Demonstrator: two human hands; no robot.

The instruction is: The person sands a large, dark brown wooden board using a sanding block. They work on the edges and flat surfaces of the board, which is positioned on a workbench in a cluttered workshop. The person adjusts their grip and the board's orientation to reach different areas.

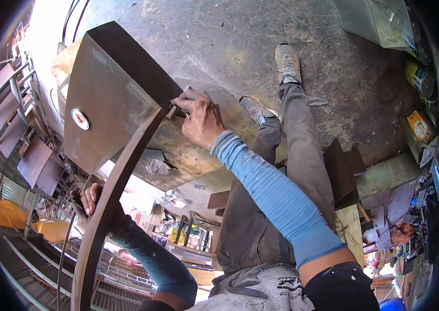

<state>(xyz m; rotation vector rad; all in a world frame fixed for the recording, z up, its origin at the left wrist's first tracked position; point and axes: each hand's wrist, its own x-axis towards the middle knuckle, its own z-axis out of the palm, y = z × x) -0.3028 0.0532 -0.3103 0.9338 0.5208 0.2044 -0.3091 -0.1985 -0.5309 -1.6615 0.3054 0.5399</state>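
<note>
Steel plate assembly (106, 98), raised before the person over the concrete floor (333, 78), looks heavy, stiff and sharp-edged; right hand (199, 116) clamps its right corner, left hand (91, 199) seemingly wraps the curved flat bar (110, 207).

Bare concrete floor (240, 36), grey, stained and scuffed, rust-brown patches toward the middle. Standing on it: two grey lace-up shoes, one (288, 62) farther out, the other (257, 110) nearer in, just beside each other. Crumpled grey scrap (157, 166) lying by the brown patch. Dark flat metal offcuts (341, 171) resting at the right, beside a pale wooden plank (351, 228). Yellow and dark tins (419, 78) grouped along the right edge, next to a yellow-orange packet (420, 126). Grey sheet-metal box (378, 20) at the top right corner.
</note>
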